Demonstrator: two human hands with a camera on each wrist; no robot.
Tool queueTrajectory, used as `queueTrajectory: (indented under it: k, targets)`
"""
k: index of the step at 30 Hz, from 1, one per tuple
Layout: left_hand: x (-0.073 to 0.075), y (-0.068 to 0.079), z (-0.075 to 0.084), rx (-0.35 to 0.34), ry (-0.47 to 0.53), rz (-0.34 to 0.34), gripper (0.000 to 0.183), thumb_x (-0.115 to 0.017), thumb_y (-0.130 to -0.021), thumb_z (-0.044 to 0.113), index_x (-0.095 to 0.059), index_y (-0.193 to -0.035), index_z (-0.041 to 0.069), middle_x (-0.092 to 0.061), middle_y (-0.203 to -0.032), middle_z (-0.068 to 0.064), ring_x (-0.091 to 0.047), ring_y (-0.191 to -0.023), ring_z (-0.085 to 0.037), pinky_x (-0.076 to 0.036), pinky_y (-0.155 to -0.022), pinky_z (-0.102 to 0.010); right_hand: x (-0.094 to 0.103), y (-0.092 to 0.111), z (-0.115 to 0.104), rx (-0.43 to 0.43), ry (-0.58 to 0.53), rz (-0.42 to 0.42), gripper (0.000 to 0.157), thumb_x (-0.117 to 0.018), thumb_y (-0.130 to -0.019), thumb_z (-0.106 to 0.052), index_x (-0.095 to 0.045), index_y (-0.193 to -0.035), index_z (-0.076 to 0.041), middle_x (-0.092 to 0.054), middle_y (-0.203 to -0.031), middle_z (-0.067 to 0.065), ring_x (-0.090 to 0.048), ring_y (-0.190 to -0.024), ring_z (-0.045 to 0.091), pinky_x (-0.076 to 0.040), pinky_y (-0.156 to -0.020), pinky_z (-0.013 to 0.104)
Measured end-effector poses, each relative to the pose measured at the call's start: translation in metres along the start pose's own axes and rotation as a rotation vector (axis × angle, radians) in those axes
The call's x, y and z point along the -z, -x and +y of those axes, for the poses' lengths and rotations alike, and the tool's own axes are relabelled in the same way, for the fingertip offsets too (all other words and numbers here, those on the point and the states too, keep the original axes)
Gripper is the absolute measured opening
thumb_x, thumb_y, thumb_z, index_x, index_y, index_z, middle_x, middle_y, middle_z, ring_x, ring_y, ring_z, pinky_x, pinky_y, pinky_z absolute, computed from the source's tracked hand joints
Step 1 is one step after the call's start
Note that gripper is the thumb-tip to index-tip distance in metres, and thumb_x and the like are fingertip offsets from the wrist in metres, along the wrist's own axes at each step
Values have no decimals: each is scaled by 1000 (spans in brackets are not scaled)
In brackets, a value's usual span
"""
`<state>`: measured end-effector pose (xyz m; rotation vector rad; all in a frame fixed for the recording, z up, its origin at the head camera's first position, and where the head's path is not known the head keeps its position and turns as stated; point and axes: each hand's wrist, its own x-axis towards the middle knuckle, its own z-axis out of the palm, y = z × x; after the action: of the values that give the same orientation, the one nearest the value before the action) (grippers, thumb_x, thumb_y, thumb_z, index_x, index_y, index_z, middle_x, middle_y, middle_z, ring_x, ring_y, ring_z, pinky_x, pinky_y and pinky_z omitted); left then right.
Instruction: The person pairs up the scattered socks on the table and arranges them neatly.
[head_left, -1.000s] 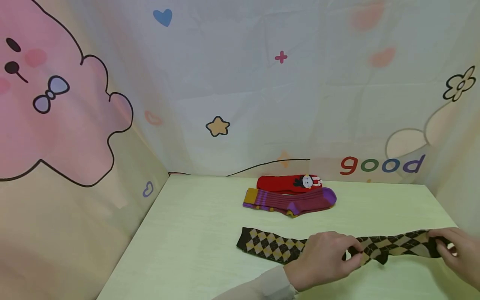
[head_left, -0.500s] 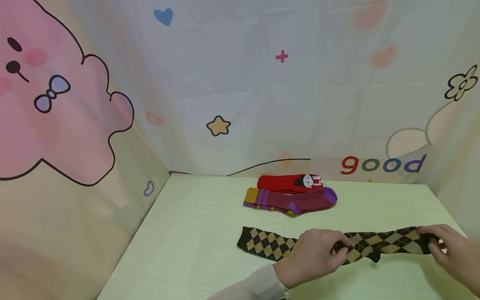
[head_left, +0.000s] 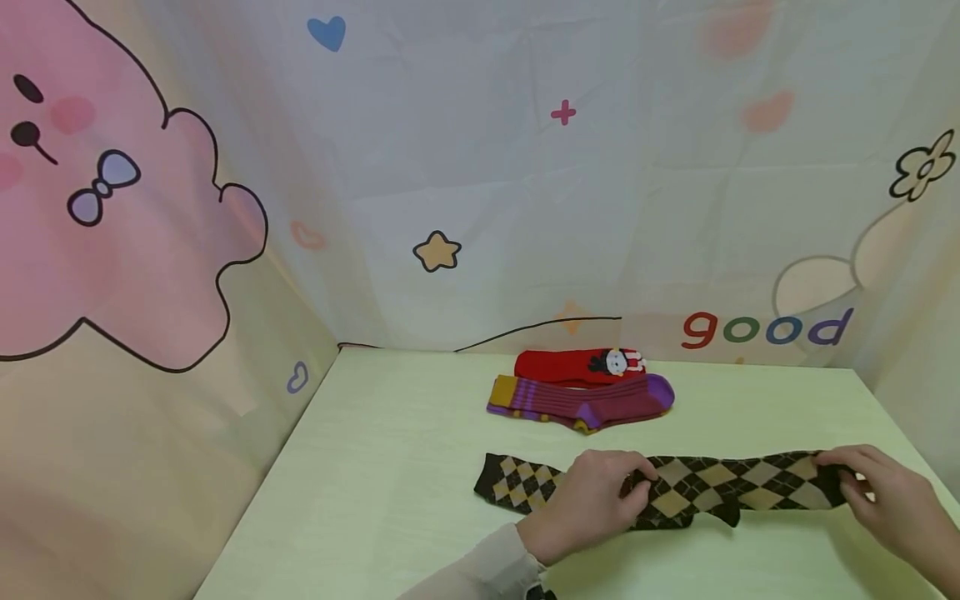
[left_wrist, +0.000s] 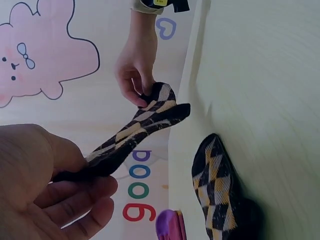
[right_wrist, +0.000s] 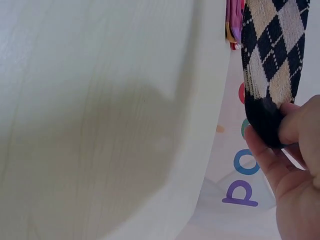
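Observation:
An argyle sock (head_left: 750, 483) in black, tan and grey is stretched sideways above the table. My left hand (head_left: 588, 500) pinches its left end, a dark band in the left wrist view. At the other end my right hand (head_left: 892, 504) pinches the black toe (right_wrist: 262, 117) between thumb and fingers. The sock's dark heel hangs down midway. A matching argyle sock (head_left: 517, 483) lies flat on the table below, partly hidden by my left hand and the held sock; its rounded end shows in the left wrist view (left_wrist: 215, 185).
Farther back on the pale green table (head_left: 375, 467) lie purple-maroon socks (head_left: 555, 400) with mustard cuffs. Right behind them are red socks (head_left: 555, 367) with a cartoon figure. A printed curtain (head_left: 480, 167) stands along the back and sides.
Both hands have moved left with the held sock, the left hand farther, so the sock is more stretched out. More of the lying sock's left part is covered.

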<state>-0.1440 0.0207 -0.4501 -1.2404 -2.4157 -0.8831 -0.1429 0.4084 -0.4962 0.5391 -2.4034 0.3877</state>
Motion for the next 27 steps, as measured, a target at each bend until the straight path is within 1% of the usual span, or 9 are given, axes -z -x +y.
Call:
queueTrajectory:
  k: [4,9,12,16,20,23,27]
  targets:
    - [2,5,-8,12,41,-4,15,-66,-96,3,-73,-107,10,-72,-90,5,-32,-51,9,-33,-50,-5,0,-2,-4,7,0,6,46,-75,-62,27,-70,-93,-6,-68,-92,16,-44,-63,-4,-35,-51,12]
    - [2,11,-17,21,40,0,13,-66,-97,2,-72,-107,9,-74,-95,3,-35,-54,9,-35,-52,-4,1,-6,-10,10,-1,-9,46,-76,-62,27,-71,-94,-6,-69,-92,15,-45,-65,-2,-34,-52,13]
    - [4,14,-22,44,39,-7,13,-65,-98,3,-72,-107,9,-74,-98,2,-37,-56,9,-37,-53,-4,2,-9,-14,5,0,-23,45,-77,-63,27,-72,-93,-7,-70,-92,14,-48,-66,-1,-36,-53,11]
    - [8,18,-26,61,55,-3,12,-65,-99,3,-72,-107,8,-73,-96,1,-39,-57,8,-38,-55,-5,1,-12,-17,14,6,-31,46,-79,-62,26,-72,-92,-9,-72,-90,11,-58,-68,6,-40,-56,9]
    - [11,22,-32,67,56,12,12,-65,-99,3,-72,-107,8,-72,-93,1,-39,-57,8,-38,-56,-6,0,-14,-19,35,-1,-25,48,-80,-60,25,-73,-91,-10,-73,-89,9,-62,-70,9,-41,-57,9]
    - [13,26,-36,89,51,16,12,-66,-98,3,-72,-107,9,-72,-92,1,-40,-58,8,-39,-56,-6,-2,-16,-20,50,-10,-24,49,-81,-60,25,-74,-91,-11,-73,-89,7,-64,-71,10,-42,-59,9]
    - [16,32,-42,116,68,19,12,-66,-98,3,-72,-107,9,-72,-92,1,-41,-58,8,-40,-55,-7,-3,-21,-23,78,-25,-17,51,-80,-60,26,-75,-91,-14,-73,-88,4,-68,-74,13,-45,-62,9]
